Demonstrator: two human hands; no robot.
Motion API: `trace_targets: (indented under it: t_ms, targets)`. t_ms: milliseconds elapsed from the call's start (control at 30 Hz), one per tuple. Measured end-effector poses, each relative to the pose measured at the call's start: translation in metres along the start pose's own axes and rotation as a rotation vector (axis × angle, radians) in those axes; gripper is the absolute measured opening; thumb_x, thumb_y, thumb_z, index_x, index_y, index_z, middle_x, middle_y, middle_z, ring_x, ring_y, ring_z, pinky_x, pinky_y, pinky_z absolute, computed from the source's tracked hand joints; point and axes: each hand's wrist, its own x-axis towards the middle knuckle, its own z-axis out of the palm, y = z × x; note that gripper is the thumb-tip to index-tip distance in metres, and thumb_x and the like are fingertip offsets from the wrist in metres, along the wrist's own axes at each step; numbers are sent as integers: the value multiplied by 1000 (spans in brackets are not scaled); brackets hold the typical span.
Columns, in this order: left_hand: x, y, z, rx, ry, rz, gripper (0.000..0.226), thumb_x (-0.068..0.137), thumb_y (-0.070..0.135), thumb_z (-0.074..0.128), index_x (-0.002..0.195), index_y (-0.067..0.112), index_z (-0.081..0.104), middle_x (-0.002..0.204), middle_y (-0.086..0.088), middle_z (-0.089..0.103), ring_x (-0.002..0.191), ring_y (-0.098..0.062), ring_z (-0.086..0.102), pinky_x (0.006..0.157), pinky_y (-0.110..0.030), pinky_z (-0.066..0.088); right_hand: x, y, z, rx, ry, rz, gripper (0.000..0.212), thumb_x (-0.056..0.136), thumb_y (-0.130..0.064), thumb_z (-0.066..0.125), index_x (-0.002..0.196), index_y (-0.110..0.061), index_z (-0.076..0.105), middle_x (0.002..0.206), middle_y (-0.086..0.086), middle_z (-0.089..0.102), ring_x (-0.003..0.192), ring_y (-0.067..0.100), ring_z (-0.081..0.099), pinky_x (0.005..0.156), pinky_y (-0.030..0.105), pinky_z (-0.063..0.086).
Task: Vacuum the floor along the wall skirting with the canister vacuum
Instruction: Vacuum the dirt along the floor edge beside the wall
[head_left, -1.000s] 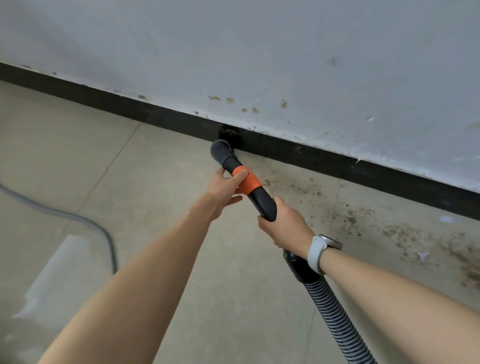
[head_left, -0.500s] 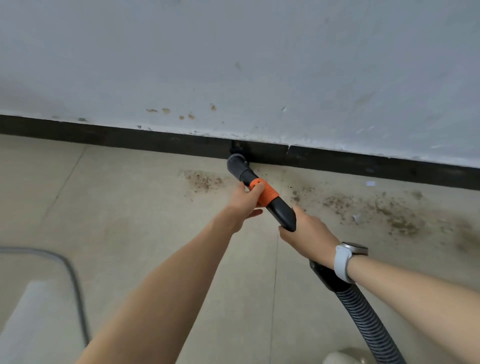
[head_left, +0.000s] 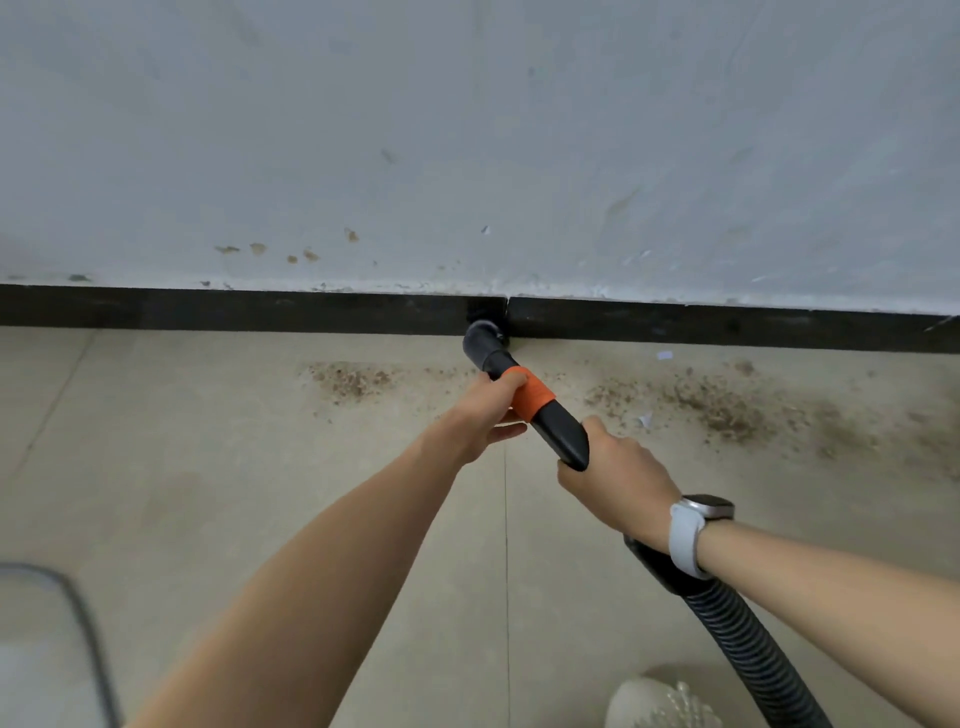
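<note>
While you work this stretch, here is the run-down, biggest thing first.

Wall: the pale wall (head_left: 467, 130) fills the top of the view, with brown spots low down; nothing for you to do there.
Floor: the tiled floor (head_left: 208, 467) carries everything, and the strip along its far edge is what counts.
Skirting: the black skirting (head_left: 260, 312) runs along that far edge; use it as your rail and slide along it.
Hose: the ribbed hose (head_left: 748, 644) trails off toward the near right corner, behind your wrist. Give it slack so it does not drag the nozzle away from the skirting.
Dirt right: the brown grit patch (head_left: 727, 405) lies near the skirting, right of the nozzle. That looks like your next ground, so I would sweep rightward, slowly.
Dirt left: the smaller grit patch (head_left: 348, 376) sits left of the nozzle, just off the skirting. It will want a pass too.
Wand: the black wand (head_left: 550, 426) with its orange band slants away from you toward the skirting.
Right hand: your right hand (head_left: 613, 478) is wrapped around the wand's rear end. Steer from here.
Left hand: your left hand (head_left: 483, 410) grasps the wand at the orange band. Press lightly down.
Nozzle: the nozzle (head_left: 480, 338) is at the foot of the skirting, by the joint between two boards. Keep its mouth low and flat.
</note>
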Motion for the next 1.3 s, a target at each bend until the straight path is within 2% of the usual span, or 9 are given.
trace_targets:
  t_ms: [100, 167, 367, 500, 567, 700, 933, 1167, 1300]
  targets:
    - [-7, -1, -21, -13, 98, 57, 35, 94, 30, 55, 123, 15, 41, 120, -8, 53, 107, -24, 58, 74, -29, 53, 4, -18, -4, 41, -66, -84, 14, 88, -26, 48, 96, -19, 39, 69, 1, 54, 55, 18, 49, 49, 29, 35]
    - [-13, 0, -42, -69, 198, 120, 35, 93, 28, 57, 121, 15, 42, 118, -9, 54, 108, -25, 58, 73, -29, 55, 12, -37, -3, 66, -100, -164, 14, 87, -26, 50, 96, -19, 41, 70, 1, 54, 55, 18, 48, 49, 28, 32]
    - [-27, 11, -130, -194, 507, 219, 34, 93, 20, 53, 124, 13, 43, 108, -7, 56, 91, -18, 59, 64, -27, 54, 38, -126, 25, 167, -200, -357, 14, 83, -24, 53, 86, -22, 39, 68, 2, 54, 55, 20, 49, 50, 28, 32]
    - [-30, -1, -181, -222, 597, 159, 33, 94, 21, 49, 125, 12, 44, 107, -8, 57, 86, -17, 59, 59, -26, 51, 41, -171, 53, 208, -317, -389, 20, 81, -25, 54, 95, -20, 41, 76, 5, 60, 58, 25, 58, 55, 34, 46]
    - [-29, -12, -193, -212, 605, 117, 35, 94, 21, 48, 128, 10, 43, 115, -12, 57, 88, -19, 60, 61, -27, 50, 42, -179, 66, 192, -364, -385, 24, 81, -25, 54, 99, -17, 41, 79, 7, 61, 57, 27, 59, 55, 35, 49]
    - [-27, -22, -195, -216, 593, 130, 37, 96, 22, 46, 131, 12, 41, 114, -10, 55, 84, -16, 60, 61, -28, 50, 45, -177, 76, 218, -407, -368, 21, 84, -24, 53, 97, -17, 39, 78, 7, 58, 54, 26, 58, 52, 32, 48]
    - [-20, -21, -168, -177, 445, 150, 41, 99, 26, 41, 138, 18, 31, 115, -8, 51, 83, -16, 58, 67, -31, 51, 46, -153, 70, 233, -369, -309, 21, 86, -26, 52, 96, -15, 37, 79, 6, 57, 55, 27, 59, 54, 34, 50]
    - [-16, -24, -133, -120, 385, 159, 36, 100, 27, 36, 134, 17, 28, 119, -10, 48, 85, -17, 57, 63, -29, 51, 39, -119, 60, 244, -351, -248, 21, 88, -28, 53, 97, -15, 37, 78, 4, 55, 53, 23, 56, 48, 27, 44]
    - [-19, -26, -113, -102, 321, 145, 33, 101, 26, 36, 132, 18, 27, 119, -7, 46, 87, -14, 56, 67, -30, 51, 30, -96, 54, 257, -344, -221, 25, 90, -34, 53, 96, -15, 38, 78, 4, 56, 54, 23, 57, 52, 31, 47]
